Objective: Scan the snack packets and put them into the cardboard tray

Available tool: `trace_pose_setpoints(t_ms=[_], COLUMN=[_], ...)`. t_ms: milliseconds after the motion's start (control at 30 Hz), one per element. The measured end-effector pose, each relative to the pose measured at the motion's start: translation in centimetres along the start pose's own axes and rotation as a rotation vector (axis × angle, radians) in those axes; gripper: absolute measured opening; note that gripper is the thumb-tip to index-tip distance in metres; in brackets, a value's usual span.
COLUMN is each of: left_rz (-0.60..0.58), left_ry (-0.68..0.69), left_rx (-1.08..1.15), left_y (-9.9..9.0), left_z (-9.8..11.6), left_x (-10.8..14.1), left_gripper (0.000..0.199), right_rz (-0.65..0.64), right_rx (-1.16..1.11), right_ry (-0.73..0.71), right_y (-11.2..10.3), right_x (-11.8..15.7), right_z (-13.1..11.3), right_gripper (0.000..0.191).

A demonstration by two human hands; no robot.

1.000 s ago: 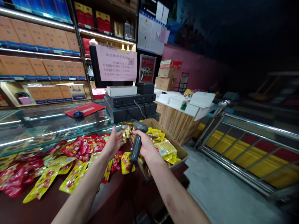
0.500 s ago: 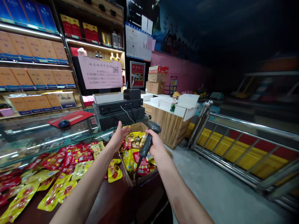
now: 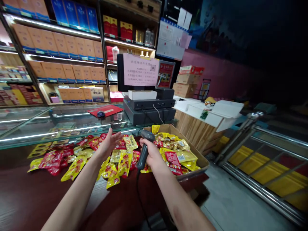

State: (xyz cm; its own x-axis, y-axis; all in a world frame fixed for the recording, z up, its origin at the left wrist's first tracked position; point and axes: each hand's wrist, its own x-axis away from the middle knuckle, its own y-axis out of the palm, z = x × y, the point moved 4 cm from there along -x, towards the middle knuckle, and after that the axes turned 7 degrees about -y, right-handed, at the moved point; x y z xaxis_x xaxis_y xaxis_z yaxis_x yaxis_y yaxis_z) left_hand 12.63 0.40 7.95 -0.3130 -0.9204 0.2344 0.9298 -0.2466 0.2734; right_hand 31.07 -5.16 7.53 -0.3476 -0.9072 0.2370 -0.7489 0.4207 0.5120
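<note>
My right hand (image 3: 150, 152) is wrapped round a dark grey handheld scanner (image 3: 143, 153), whose black cable hangs down over the table edge. To its left, my left hand (image 3: 110, 142) is raised over the snack packets with fingers apart, holding nothing. Red and yellow snack packets (image 3: 124, 160) lie spread on the dark red table (image 3: 31, 195), below and around the left hand. Right of the scanner, an open cardboard box (image 3: 202, 165) holds more packets (image 3: 173, 160), partly behind my right hand and forearm.
Behind the packets is a glass counter (image 3: 72, 123) with a red folder (image 3: 113, 110) and a black cash drawer (image 3: 149, 115). A metal railing (image 3: 255, 157) stands at the right. Shelves of boxed goods (image 3: 69, 45) line the back.
The view has turned left, so the shelves, counter and box appear further right. Both hands now appear left of the box, over the loose packets; the right hand still holds the scanner.
</note>
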Motion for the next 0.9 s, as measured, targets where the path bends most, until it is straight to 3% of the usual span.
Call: trace_pose_setpoints(t_ms=[167, 333, 433, 600, 733, 900], left_rz=[-0.008, -0.036, -0.019, 0.102, -0.004, -0.202], left_ry=[-0.030, -0.222, -0.258, -0.184, -0.197, -0.142], left_rx=[-0.388, -0.700, -0.801, -0.984, -1.043, -0.854], left_y=[-1.8, -2.1, -1.6, -0.7, -0.4, -0.7], left_z=[-1.2, -3.3, -4.4, -5.2, -5.3, -4.3], left_x=[1.0, 0.8, 0.6, 0.8, 1.1, 1.4], left_gripper=[0.065, 0.052, 0.043, 0.040, 0.045, 0.028], right_rz=[-0.020, 0.011, 0.026, 0.056, 0.042, -0.096], right_rx=[0.040, 0.083, 0.086, 0.059, -0.070, -0.167], right_ry=[0.107, 0.125, 0.104, 0.086, 0.164, 0.234], right_y=[0.4, -1.2, -1.9, -2.2, -1.7, 0.0], right_x=[0.6, 0.5, 0.9, 2.0, 2.4, 2.8], right_z=[3.9, 7.2, 8.2, 8.5, 8.6, 8.7], right_gripper=[0.020, 0.020, 0.030, 0.039, 0.035, 0.027])
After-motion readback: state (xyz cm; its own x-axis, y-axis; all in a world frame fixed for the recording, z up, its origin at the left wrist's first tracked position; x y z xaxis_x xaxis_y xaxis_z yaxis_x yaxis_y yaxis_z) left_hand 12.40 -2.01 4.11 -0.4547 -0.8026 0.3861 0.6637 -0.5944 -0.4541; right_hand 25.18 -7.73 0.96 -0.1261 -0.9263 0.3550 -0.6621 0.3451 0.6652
